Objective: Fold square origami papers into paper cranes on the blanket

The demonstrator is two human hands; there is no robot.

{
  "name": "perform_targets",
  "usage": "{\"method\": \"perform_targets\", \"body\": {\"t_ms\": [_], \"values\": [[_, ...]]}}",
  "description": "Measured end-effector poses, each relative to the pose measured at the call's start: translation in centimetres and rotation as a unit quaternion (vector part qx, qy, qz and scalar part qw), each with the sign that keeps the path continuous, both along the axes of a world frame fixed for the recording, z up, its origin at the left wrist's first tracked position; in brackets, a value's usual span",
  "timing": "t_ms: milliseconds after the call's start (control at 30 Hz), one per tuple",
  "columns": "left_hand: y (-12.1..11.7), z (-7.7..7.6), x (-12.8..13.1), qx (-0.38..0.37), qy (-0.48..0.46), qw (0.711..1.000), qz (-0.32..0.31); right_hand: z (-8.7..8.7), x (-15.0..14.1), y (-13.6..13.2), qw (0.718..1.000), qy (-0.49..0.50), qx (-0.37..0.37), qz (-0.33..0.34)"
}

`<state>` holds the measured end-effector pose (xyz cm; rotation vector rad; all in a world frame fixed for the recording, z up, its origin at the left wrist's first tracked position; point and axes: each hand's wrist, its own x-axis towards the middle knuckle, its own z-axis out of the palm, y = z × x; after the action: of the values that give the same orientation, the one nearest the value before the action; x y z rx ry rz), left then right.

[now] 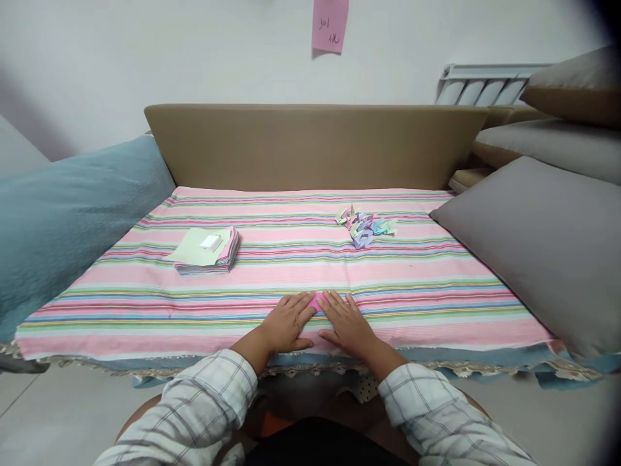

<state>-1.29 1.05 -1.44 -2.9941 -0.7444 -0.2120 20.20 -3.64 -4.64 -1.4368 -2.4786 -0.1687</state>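
A small pink piece of paper (316,301) lies on the striped cloth (412,285) near its front edge. My left hand (286,321) lies flat with its fingertips pressing the paper's left side. My right hand (345,323) lies flat too, its fingers pressing the paper's right side. Most of the paper is hidden under the fingers. A stack of pastel paper squares (206,251) with a small white object on top lies to the far left. A pile of small folded paper pieces (366,226) lies at the far right.
A tan headboard (310,145) stands behind the cloth. A blue blanket (63,213) lies at the left and grey pillows (543,239) are stacked at the right. A pink note (330,24) hangs on the wall, and a radiator (480,83) shows at the far right.
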Motion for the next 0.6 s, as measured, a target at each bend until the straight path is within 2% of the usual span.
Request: {"method": "perform_targets", "body": {"t_ms": [200, 600], "values": [[0.1, 0.3, -0.1, -0.010, 0.019, 1.000, -0.001, 0.8, 1.2, -0.2, 0.999, -0.030, -0.015, 0.038], [-0.1, 0.6, 0.0, -0.013, 0.020, 1.000, 0.010, 0.3, 1.3, -0.4, 0.999, -0.043, 0.007, 0.007]]}}
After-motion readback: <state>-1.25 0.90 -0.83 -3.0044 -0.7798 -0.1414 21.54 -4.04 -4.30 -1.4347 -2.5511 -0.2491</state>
